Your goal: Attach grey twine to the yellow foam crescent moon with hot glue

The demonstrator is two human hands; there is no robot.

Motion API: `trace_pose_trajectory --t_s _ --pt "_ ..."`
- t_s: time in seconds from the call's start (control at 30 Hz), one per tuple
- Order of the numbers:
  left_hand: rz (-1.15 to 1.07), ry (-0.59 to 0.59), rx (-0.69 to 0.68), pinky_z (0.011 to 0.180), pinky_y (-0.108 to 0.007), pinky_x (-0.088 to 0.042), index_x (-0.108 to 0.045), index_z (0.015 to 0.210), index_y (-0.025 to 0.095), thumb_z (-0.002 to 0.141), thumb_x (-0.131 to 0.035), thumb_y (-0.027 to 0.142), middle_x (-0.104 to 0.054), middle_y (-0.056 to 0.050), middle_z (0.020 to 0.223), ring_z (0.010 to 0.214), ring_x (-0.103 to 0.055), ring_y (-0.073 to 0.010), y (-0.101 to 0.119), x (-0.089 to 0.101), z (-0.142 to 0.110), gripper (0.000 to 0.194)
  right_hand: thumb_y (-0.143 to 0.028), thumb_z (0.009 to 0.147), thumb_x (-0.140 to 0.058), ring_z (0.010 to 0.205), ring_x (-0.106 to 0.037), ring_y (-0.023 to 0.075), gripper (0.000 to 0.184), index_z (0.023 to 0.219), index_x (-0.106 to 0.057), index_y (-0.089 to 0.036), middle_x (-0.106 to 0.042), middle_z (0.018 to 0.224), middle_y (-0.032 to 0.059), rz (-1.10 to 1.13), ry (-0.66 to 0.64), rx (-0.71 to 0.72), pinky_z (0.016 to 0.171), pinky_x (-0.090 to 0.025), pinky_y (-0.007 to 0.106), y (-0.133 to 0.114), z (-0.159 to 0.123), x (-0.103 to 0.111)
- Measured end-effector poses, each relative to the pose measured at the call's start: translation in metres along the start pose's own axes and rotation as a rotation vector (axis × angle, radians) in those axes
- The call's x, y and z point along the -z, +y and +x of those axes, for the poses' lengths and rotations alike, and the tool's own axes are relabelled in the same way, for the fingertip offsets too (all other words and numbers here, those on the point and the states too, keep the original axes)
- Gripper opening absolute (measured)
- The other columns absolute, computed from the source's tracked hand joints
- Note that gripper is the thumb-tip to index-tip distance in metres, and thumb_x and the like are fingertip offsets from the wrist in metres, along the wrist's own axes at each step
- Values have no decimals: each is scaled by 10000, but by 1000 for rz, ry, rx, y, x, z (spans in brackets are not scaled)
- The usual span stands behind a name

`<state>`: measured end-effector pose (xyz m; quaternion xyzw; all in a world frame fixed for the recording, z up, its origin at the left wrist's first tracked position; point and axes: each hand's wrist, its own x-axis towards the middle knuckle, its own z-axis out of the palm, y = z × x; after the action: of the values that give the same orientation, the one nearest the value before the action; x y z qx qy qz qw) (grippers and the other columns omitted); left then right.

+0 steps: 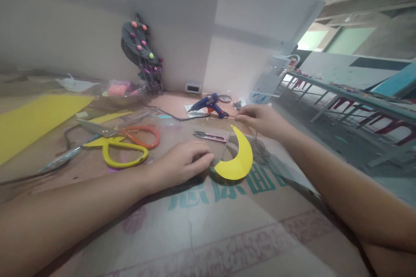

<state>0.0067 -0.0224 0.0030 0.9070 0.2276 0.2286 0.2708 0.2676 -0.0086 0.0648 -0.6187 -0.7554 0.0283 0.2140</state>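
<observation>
My left hand (190,160) is closed in a pinch at the lower tip of a yellow paper crescent moon (244,160), which is raised a little over the printed sheet. A thin line, perhaps thread, runs between the crescent's two tips. Above the upper tip, my right hand (261,120) has thumb and finger pressed together; what they hold, if anything, is too fine to make out. Just left of the crescent lie small pink-handled thread snips (210,136). Behind them a blue glue gun (208,103) rests on a white card, its nozzle pointing left.
Large scissors (125,146) with orange and yellow handles lie at left, near yellow paper (35,114). A coil of thin wire (261,152) sits right of the crescent. Against the wall are a small digital clock (193,88) and a dark crescent decoration with pompoms (136,45).
</observation>
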Motion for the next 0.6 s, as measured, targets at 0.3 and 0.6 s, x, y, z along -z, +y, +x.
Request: trace_pose_trajectory --t_s 0.3,0.6 --pt "-9 24 -26 699 -256 -398 -541 731 163 944 -367 282 -556 -14 749 734 -517 -138 4 0 -5 299 -391 846 -562 753 -599 166 251 812 -688 -177 -697 806 26 230 120 52 678 -412 267 4 -2 -26" --pt "16 -72 -55 706 -254 -402 -538 721 168 954 -345 300 -559 -15 739 733 -514 -139 1 -3 -4 330 -388 869 -515 727 -579 161 267 818 -655 -167 -666 772 21 293 246 83 665 -425 269 3 -8 -32"
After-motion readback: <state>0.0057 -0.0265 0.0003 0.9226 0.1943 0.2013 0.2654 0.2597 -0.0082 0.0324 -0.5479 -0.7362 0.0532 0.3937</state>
